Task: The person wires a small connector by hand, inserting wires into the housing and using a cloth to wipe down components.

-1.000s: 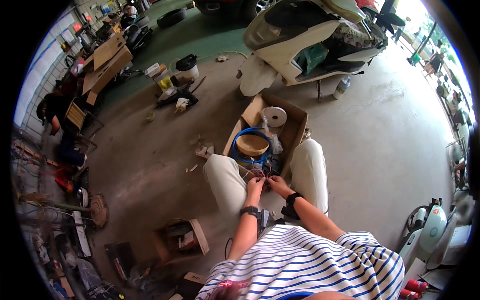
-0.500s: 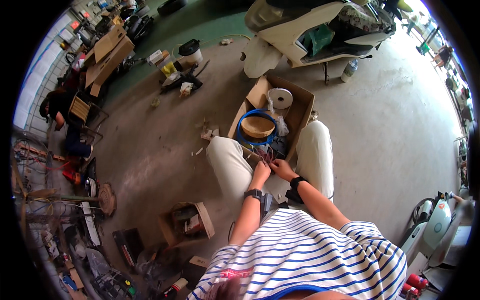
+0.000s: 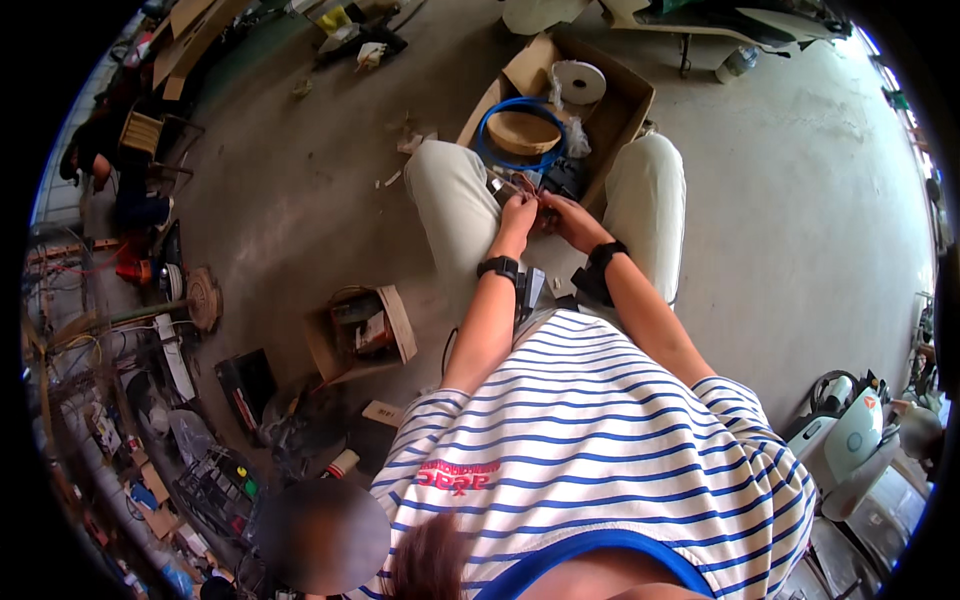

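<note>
Between my knees, at the near end of an open cardboard box (image 3: pixel 632 118), both hands meet. My left hand (image 3: pixel 516 222) is closed, its fingertips pinching thin reddish-brown wires (image 3: pixel 524 183). My right hand (image 3: pixel 574 222) is closed beside it on the same bundle, fingertips almost touching the left ones. Their exact grip is too small to make out. Just beyond lie a black part (image 3: pixel 564 178), a coil of blue tubing (image 3: pixel 520 103) around a brown bowl-like round thing (image 3: pixel 523 132), crumpled clear plastic (image 3: pixel 577 138) and a white roll (image 3: pixel 588 83).
A smaller cardboard box (image 3: pixel 398 325) with things inside stands at my left. Cluttered parts line the left side, where another person (image 3: pixel 130 180) bends near a wooden stool (image 3: pixel 140 131). A scooter (image 3: pixel 700 22) stands ahead, a plastic bottle (image 3: pixel 737 64) beside it; another scooter (image 3: pixel 855 440) is at right.
The view has tilted down, so everything sits higher in the picture. My hands remain together at the wires; the right hand has turned slightly.
</note>
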Available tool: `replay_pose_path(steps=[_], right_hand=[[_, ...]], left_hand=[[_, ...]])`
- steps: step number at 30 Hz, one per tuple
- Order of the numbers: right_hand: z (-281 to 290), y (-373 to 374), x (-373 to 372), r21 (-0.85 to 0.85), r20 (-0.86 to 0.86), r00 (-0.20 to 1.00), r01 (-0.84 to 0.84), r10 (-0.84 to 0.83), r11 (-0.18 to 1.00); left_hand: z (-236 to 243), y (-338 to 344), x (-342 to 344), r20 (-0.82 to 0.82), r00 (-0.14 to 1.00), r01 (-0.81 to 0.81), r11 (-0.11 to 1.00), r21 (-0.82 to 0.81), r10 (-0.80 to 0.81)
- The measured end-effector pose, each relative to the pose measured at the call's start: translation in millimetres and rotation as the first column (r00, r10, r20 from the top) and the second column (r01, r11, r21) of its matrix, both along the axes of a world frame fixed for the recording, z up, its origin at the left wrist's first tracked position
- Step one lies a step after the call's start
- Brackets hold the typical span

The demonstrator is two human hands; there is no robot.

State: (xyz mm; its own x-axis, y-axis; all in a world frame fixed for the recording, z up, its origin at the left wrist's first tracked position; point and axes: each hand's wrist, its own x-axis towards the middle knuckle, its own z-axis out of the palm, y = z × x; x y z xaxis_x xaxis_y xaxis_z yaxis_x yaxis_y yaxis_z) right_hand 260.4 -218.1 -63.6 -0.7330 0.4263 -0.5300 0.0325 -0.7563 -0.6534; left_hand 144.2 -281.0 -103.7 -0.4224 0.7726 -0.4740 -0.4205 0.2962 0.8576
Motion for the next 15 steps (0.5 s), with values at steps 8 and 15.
replay_pose_path(steps=[8,15], right_hand=[[-0.1,13.7,9.6,-0.082,-0.033,0.994,0.104,-0.107,0.991],[14.8,6.2,13.9,-0.216,-0.311,0.903,0.235,-0.295,0.948]], left_hand=[[32.1,12.5,16.1,-0.119,0.993,-0.013,1.000,0.001,0.013],[-11.7,1.4,13.6,-0.108,0.987,-0.117,0.992,0.037,0.120]])
